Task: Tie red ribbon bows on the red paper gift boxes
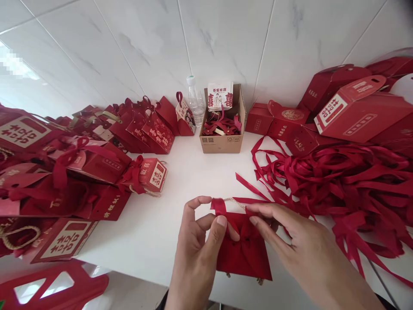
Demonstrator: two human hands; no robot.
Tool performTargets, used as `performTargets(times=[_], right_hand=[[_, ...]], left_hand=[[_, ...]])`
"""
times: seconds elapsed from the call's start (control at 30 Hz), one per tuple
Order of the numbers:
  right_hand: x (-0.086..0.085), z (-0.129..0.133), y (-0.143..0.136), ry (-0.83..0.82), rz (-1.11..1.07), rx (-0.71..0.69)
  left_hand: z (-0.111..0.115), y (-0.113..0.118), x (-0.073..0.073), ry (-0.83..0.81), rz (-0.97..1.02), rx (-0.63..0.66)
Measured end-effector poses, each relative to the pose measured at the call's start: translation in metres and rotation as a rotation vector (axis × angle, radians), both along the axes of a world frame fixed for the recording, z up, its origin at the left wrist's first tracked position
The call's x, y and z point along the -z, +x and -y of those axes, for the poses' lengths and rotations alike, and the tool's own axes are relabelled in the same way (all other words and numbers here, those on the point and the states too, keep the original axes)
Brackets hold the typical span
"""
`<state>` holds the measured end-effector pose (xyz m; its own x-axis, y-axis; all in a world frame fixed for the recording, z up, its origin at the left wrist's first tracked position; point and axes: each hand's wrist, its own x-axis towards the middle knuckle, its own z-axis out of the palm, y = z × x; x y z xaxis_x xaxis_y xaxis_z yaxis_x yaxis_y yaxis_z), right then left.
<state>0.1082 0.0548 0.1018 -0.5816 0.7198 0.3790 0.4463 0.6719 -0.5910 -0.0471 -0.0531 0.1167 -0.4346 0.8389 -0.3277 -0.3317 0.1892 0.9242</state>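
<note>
A small red box with a rope handle lies near the table's front edge, between my two hands. Red ribbon runs across its top, where it forms a bow or knot. My left hand is closed on the ribbon at the left, thumb against the fingers. On the right, my right hand pinches the ribbon beside the rope handle. A large tangled pile of red ribbons lies to the right of the box.
A cardboard box with red pieces and a card stands by the tiled wall, beside a plastic bottle. Red gift boxes crowd the left side; more red boxes stack at the back right. A red chair is at lower left.
</note>
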Motion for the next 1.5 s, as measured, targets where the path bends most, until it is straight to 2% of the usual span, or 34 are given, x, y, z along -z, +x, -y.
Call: performTargets(times=[0.17, 0.23, 0.4, 0.53, 0.67, 0.77, 0.9, 1.13, 1.33, 1.5], right_hand=[[-0.005, 0.001, 0.0, 0.06, -0.033, -0.01], [-0.006, 0.002, 0.001, 0.086, -0.046, -0.008], [-0.01, 0.007, 0.003, 0.028, -0.07, -0.066], [-0.011, 0.011, 0.001, -0.047, -0.074, -0.151], [-0.01, 0.012, -0.003, -0.057, -0.098, -0.243], [-0.009, 0.011, -0.004, -0.053, -0.12, -0.257], [-0.008, 0.01, -0.002, -0.086, -0.098, -0.23], [-0.005, 0.013, -0.004, -0.082, -0.097, -0.259], [-0.006, 0.011, -0.005, -0.075, -0.112, -0.24], [-0.006, 0.012, -0.003, -0.086, -0.105, -0.235]], left_hand=[[0.001, -0.001, 0.0, 0.009, -0.023, 0.083], [0.003, 0.0, -0.001, 0.004, -0.076, 0.067], [0.005, 0.005, -0.007, -0.057, -0.33, -0.03], [0.004, 0.009, -0.009, 0.007, -0.534, -0.037], [0.003, 0.011, -0.01, 0.074, -0.469, 0.072], [0.005, 0.012, -0.008, 0.041, -0.484, 0.099], [0.007, 0.011, -0.006, -0.037, -0.527, 0.08], [0.006, 0.01, -0.004, 0.033, -0.474, 0.057], [0.013, 0.012, 0.003, -0.027, -0.542, 0.04], [0.009, 0.009, 0.001, 0.022, -0.412, 0.038]])
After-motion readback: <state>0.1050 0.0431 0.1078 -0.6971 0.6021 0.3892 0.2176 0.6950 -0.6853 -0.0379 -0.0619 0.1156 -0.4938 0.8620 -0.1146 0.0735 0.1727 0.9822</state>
